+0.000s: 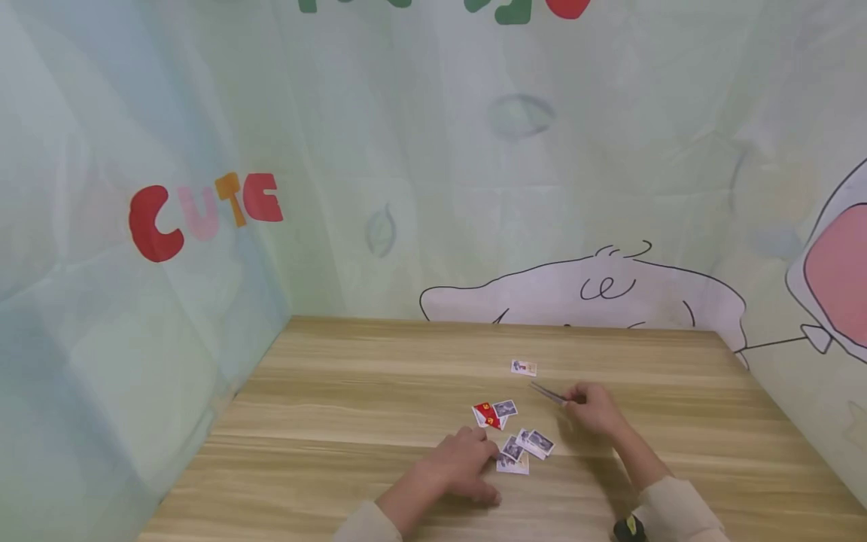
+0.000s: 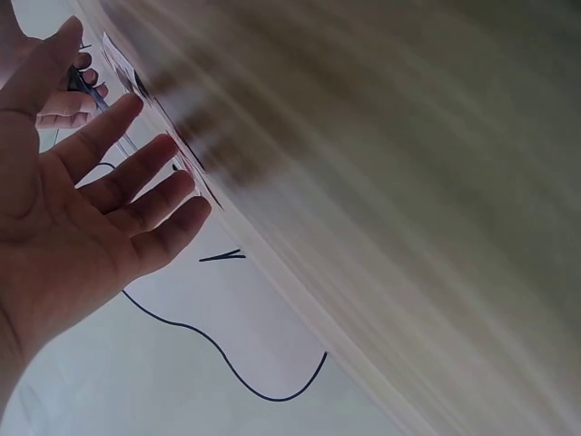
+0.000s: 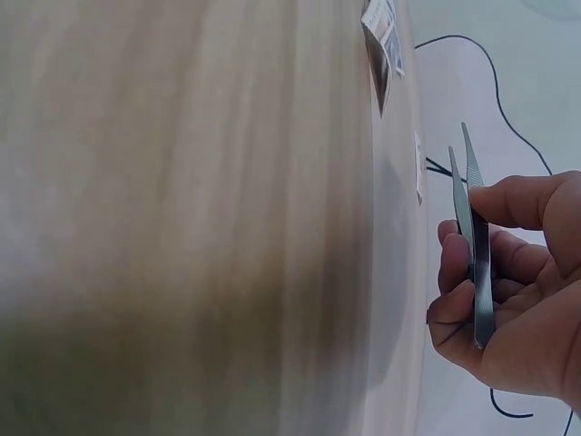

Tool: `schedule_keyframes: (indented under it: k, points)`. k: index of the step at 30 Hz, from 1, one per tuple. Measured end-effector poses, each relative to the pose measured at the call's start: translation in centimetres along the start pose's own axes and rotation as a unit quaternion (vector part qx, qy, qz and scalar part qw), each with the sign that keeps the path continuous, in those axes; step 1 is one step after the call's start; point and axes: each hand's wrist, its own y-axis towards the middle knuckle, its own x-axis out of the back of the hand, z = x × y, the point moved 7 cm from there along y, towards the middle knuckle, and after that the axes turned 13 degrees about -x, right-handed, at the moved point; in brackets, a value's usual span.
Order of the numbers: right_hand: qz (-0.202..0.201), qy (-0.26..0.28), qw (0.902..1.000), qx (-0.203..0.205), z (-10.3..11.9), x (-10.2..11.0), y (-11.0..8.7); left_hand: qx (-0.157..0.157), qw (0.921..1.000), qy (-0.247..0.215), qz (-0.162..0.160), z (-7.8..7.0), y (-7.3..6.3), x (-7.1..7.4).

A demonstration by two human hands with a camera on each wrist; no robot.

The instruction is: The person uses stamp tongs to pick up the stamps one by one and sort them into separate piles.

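Gripping the metal tweezers [image 1: 547, 392] between thumb and curled fingers, the right hand [image 1: 596, 410] sits right of centre in the lower half of the head view. The tweezers point toward the upper left, and in the right wrist view their two tips stand slightly apart with nothing between them. Just beyond the tips, up and to the left in the head view, a lone picture slip [image 1: 524, 368] lies flat on the wood-grained table [image 1: 325, 391].

The left hand [image 1: 460, 463] is low and near the middle of that frame, its fingers loosely spread and slightly bent, the thumb well away from them; it has hold of nothing. Close to its right lies an overlapping cluster of grey-and-white slips [image 1: 540, 443]; whether a fingertip actually touches one is hard to tell from these angles. Just above the hand, a red slip [image 1: 486, 415] lies against a small grey picture slip [image 1: 505, 408].

A black-and-yellow object [image 1: 630, 528] shows beside the right sleeve [image 1: 680, 512] at the bottom edge. Behind the table hangs a pale green printed backdrop [image 1: 406, 150], with "CUTE" lettering [image 1: 156, 224] at the left.
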Motion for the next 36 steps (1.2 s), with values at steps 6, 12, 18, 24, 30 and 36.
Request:
schedule_keyframes:
  k: [6,12,18,24,30,36]
  points:
    - [0.008,-0.007,0.9999,0.011,0.2,-0.4,-0.7,-0.010,0.9996,-0.016,-0.019,0.3,-0.1,0.3]
    - [0.020,-0.009,0.9996,0.018,0.5,-0.8,-1.2,-0.010,0.9993,-0.003,-0.037,1.2,0.4,0.7]
    - [0.039,-0.014,0.9983,0.041,0.5,-1.3,-1.4,-0.001,0.9991,0.004,-0.041,2.3,1.1,1.0]
    - [0.046,-0.021,0.9976,0.047,0.3,-1.7,-1.1,0.020,0.9989,-0.008,-0.041,3.0,1.4,0.9]
    - [0.063,-0.022,0.9956,0.066,0.5,-2.1,-1.0,0.026,0.9979,-0.004,-0.059,3.4,1.6,0.8]
    - [0.078,-0.013,0.9940,0.076,0.6,-2.6,-0.9,0.030,0.9976,0.001,-0.062,3.6,1.9,0.7]
